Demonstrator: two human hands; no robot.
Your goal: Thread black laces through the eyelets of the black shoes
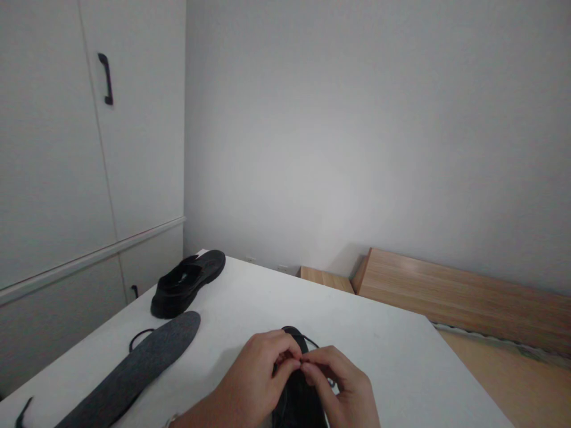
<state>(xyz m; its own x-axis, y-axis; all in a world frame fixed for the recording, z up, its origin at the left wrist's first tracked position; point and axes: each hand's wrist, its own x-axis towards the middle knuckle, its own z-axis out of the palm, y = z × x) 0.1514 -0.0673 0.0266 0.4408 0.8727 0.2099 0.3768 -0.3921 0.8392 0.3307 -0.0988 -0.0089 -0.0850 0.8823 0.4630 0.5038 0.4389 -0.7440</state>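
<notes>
A black shoe [298, 407] rests on the white table at the near edge of the view, its toe pointing away from me. Both hands are over it, fingertips meeting above its upper. My left hand [263, 371] pinches thumb and forefinger together on a black shoelace [311, 340]. From the right, my right hand [341, 380] closes its thumb and forefinger on the same lace, part of which loops out beyond the fingers. The exact bit of lace between the fingertips is hidden.
A second black shoe [190, 282] stands at the table's far left corner. Nearer lies a dark grey insole [143, 368], with a black lace [136, 337] beside it. White cabinets [134, 137] stand left; a wooden headboard [446, 285] is beyond the white table [392, 356].
</notes>
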